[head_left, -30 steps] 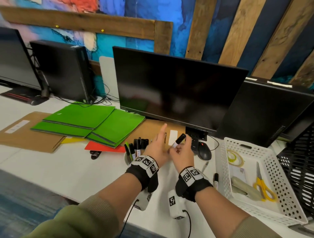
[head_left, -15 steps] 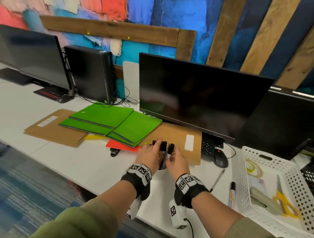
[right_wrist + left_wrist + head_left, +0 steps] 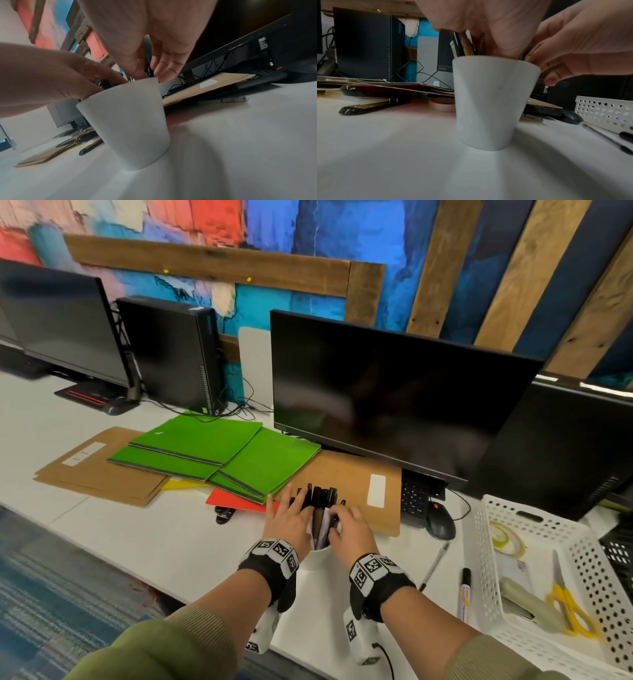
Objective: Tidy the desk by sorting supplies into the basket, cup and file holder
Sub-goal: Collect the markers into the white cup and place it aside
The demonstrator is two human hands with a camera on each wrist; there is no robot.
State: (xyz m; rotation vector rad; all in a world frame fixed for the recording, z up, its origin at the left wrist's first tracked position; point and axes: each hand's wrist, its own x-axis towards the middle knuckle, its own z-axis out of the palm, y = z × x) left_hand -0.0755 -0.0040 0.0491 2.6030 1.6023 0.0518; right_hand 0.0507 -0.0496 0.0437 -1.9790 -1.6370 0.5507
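White cup point(image 3: 317, 558) upright on counter point(image 3: 171, 542), near front edge, packed with dark markers point(image 3: 320, 496). Left hand point(image 3: 291, 520) at cup's left rim, fingers relaxed against markers. Right hand point(image 3: 349, 529) over right rim, fingertips pinching one marker inside cup. Right of cup: pen point(image 3: 434, 566) and black marker point(image 3: 465, 594) flat on counter, then white basket point(image 3: 486, 542) holding scissors point(image 3: 568, 607). Behind: green folders point(image 3: 219, 453), brown envelopes point(image 3: 99, 477), monitor point(image 3: 394, 398).

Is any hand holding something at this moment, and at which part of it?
The right hand pinches a dark marker near its lower end, just above the rim of the white cup. The left hand rests against the markers in the cup, fingers straight.
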